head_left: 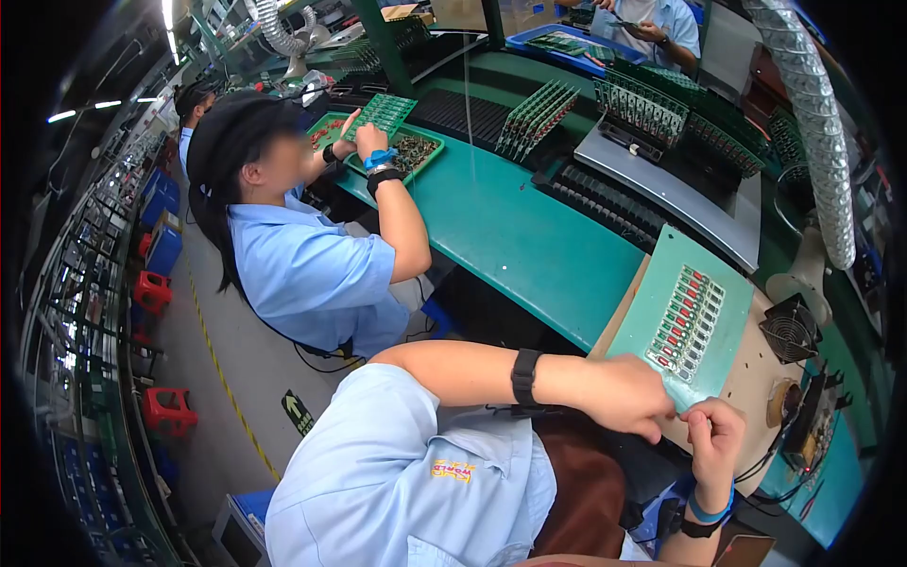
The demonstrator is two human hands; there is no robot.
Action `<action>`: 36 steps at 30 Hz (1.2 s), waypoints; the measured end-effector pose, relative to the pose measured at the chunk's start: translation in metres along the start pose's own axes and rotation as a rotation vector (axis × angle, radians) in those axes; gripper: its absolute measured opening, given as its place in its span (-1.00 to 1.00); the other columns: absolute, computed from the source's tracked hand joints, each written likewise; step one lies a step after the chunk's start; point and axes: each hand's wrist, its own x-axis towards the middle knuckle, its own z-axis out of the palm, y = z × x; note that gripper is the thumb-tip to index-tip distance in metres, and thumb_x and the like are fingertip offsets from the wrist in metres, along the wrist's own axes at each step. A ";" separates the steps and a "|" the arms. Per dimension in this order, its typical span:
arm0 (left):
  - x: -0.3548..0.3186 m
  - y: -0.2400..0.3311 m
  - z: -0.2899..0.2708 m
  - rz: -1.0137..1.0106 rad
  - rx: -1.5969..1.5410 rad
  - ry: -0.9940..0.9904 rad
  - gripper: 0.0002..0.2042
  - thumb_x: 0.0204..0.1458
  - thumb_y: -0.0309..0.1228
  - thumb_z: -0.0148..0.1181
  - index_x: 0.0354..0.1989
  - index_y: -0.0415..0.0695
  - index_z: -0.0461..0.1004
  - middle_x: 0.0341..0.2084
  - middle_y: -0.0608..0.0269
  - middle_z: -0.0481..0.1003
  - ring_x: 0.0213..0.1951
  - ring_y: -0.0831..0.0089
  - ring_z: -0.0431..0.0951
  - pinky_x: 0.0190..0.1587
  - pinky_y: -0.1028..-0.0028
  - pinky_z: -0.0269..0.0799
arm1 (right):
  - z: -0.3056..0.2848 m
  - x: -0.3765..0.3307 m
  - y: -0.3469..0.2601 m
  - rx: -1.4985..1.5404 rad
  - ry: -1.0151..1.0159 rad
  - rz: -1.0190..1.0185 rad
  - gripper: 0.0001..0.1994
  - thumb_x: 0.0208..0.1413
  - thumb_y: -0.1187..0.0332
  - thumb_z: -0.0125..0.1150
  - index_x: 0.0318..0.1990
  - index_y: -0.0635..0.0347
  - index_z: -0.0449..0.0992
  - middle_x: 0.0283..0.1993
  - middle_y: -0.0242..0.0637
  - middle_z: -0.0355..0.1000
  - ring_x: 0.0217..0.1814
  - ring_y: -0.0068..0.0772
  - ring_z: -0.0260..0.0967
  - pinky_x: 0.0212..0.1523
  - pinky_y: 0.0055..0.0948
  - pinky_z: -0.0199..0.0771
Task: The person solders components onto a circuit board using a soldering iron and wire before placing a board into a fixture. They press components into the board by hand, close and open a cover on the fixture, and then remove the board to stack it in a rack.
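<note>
In front of me, a flat light-green plate (pixel 675 260) lies tilted on a brown board (pixel 746 397). A narrow circuit board panel (pixel 687 321) with rows of red and dark parts sits on the plate. My left hand (pixel 628 397) curls its fingers at the near corner of the plate. Close beside it, my right hand (pixel 715 437) is closed in a pinch at the same corner. Whatever lies between the fingers is too small or too covered to make out. Each wrist wears a black band; my right one also has a blue strap.
A small black fan (pixel 792 329) and a tape roll (pixel 782 402) stand right of the plate. Racked circuit boards (pixel 539 118) line the far side behind the green bench (pixel 510 246). At left, a co-worker (pixel 302 255) handles a green board above a parts tray (pixel 430 156). A silver duct (pixel 803 123) hangs at right.
</note>
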 end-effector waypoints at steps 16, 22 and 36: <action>-0.025 -0.001 -0.053 -0.101 -0.533 0.708 -0.24 0.11 -0.34 0.42 0.52 0.07 0.26 -0.29 0.29 0.64 -0.37 0.27 0.64 -0.35 0.31 0.51 | 0.012 0.022 0.021 0.215 0.223 0.081 -0.83 0.37 0.44 0.20 -0.30 0.32 0.56 -0.47 -0.42 0.41 -0.46 -0.65 0.30 -0.42 -0.58 0.25; -0.004 -0.019 -0.037 0.087 -0.310 0.896 -0.78 0.11 -0.47 0.41 -0.06 -0.09 0.71 -0.30 0.28 0.68 -0.34 0.46 0.66 -0.32 0.44 0.52 | 0.015 0.033 0.009 0.135 0.139 0.063 -0.87 0.33 0.45 0.24 -0.27 0.31 0.63 -0.36 -0.32 0.55 -0.34 -0.51 0.47 -0.30 -0.50 0.44; -0.010 -0.040 -0.042 -0.030 -0.292 1.010 -0.94 0.12 -0.63 0.34 -0.25 -0.28 0.61 -0.36 0.14 0.55 -0.43 0.52 0.48 -0.45 0.61 0.32 | 0.005 0.026 0.021 0.178 0.210 -0.083 -0.92 0.23 0.49 0.28 -0.32 0.27 0.62 -0.34 -0.21 0.60 -0.27 -0.26 0.57 -0.23 -0.33 0.55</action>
